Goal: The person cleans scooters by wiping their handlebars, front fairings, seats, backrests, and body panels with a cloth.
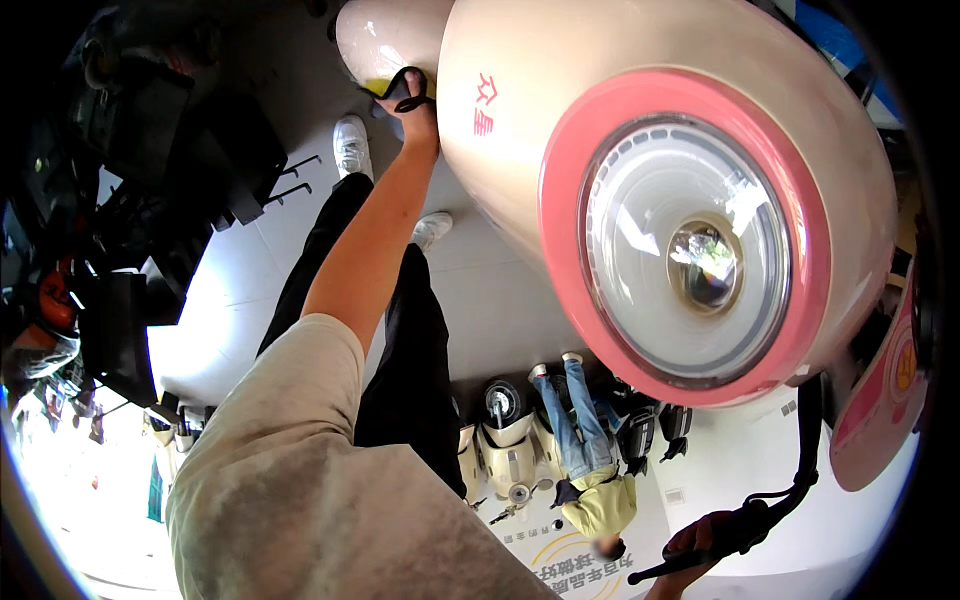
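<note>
A cream motor scooter's rounded front (495, 45) fills the upper right and bears red writing. Its round headlight (637, 315) sits in a pink ring (566, 225). Beside that front shell, my left hand (411, 94) presses against a pale, glossy body panel (375, 41). It holds what looks like a yellow cloth (379, 86) with black edging, the edging looping over the fingers. At the lower right, in shadow, my right hand (697, 536) is closed around the black handlebar grip (739, 525). A black lever (667, 571) with a ball end lies alongside it.
Behind me another person (592, 480) in a yellow top stands beside several parked cream scooters (510, 465). Dark boxy stands with metal hooks (292, 191) are at the left. A pink rounded panel (877, 420) juts in at the right. Tiled floor (495, 292) lies under my white shoes (351, 142).
</note>
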Demonstrator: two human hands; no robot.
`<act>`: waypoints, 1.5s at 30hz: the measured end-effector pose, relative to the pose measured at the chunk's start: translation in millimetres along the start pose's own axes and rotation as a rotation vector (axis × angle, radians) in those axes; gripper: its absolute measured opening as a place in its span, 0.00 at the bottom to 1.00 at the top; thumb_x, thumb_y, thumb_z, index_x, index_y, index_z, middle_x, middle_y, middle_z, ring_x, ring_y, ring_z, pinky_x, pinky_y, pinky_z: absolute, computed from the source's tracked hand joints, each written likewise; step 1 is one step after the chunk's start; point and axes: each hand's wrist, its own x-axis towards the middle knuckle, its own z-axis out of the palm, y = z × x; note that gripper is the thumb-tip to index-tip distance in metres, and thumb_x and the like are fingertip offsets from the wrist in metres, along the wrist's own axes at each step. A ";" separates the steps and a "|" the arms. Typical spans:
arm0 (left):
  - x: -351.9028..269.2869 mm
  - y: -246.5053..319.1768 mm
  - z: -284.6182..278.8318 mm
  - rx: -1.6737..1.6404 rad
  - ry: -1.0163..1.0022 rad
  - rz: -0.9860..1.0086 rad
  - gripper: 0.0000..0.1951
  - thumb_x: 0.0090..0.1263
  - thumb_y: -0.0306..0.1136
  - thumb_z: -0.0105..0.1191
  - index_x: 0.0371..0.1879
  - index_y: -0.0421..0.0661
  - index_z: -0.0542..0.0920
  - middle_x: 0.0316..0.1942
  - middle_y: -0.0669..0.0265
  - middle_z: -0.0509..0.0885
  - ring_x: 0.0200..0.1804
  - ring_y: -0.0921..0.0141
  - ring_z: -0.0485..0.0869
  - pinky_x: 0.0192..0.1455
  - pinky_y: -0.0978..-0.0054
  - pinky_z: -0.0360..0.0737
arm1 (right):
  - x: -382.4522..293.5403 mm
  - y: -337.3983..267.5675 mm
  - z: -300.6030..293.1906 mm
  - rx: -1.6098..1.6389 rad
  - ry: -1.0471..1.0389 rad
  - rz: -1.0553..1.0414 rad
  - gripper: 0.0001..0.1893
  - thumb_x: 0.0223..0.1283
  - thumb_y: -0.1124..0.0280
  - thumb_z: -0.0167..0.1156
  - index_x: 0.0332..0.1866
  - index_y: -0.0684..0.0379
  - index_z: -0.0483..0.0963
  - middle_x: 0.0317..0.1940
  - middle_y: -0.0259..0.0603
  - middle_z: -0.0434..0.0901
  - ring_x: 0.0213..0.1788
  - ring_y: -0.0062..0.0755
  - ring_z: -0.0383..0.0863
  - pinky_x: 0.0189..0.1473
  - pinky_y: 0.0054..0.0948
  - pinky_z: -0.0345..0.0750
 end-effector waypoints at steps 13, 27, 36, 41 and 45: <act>-31.4 -12.5 -48.9 -0.238 -0.142 -0.674 0.16 0.79 0.35 0.43 0.60 0.44 0.77 0.56 0.57 0.84 0.54 0.58 0.86 0.58 0.53 0.84 | -16.4 19.5 14.3 0.250 -0.084 -0.071 0.07 0.69 0.72 0.57 0.49 0.58 0.71 0.23 0.28 0.72 0.14 0.15 0.67 0.12 0.17 0.62; -212.3 74.8 -193.6 0.256 -0.530 -0.635 0.20 0.79 0.51 0.52 0.55 0.47 0.79 0.57 0.61 0.83 0.57 0.62 0.82 0.58 0.54 0.79 | 14.1 -7.8 50.2 0.388 -0.519 -0.322 0.14 0.62 0.59 0.63 0.36 0.62 0.75 0.21 0.34 0.76 0.22 0.24 0.77 0.25 0.28 0.75; -363.2 162.2 -165.5 0.850 -0.909 -0.494 0.23 0.80 0.53 0.50 0.59 0.47 0.78 0.54 0.65 0.83 0.54 0.64 0.83 0.56 0.53 0.81 | 6.7 -5.6 79.6 0.385 -0.484 -0.461 0.19 0.60 0.54 0.61 0.33 0.64 0.77 0.21 0.40 0.80 0.23 0.33 0.80 0.28 0.33 0.75; -412.0 172.9 -107.1 1.017 -1.022 -0.492 0.20 0.79 0.52 0.52 0.59 0.50 0.77 0.53 0.67 0.83 0.54 0.67 0.83 0.55 0.58 0.81 | 39.7 35.1 125.2 0.864 -0.493 -0.451 0.27 0.71 0.42 0.54 0.35 0.60 0.80 0.26 0.35 0.80 0.22 0.26 0.77 0.26 0.30 0.71; -387.4 168.1 -76.6 1.002 -1.085 -0.387 0.21 0.78 0.55 0.51 0.60 0.56 0.77 0.51 0.73 0.83 0.49 0.71 0.81 0.48 0.61 0.76 | 83.7 154.2 169.0 0.955 -0.858 -0.172 0.28 0.75 0.39 0.48 0.45 0.56 0.80 0.31 0.32 0.82 0.28 0.25 0.80 0.32 0.27 0.77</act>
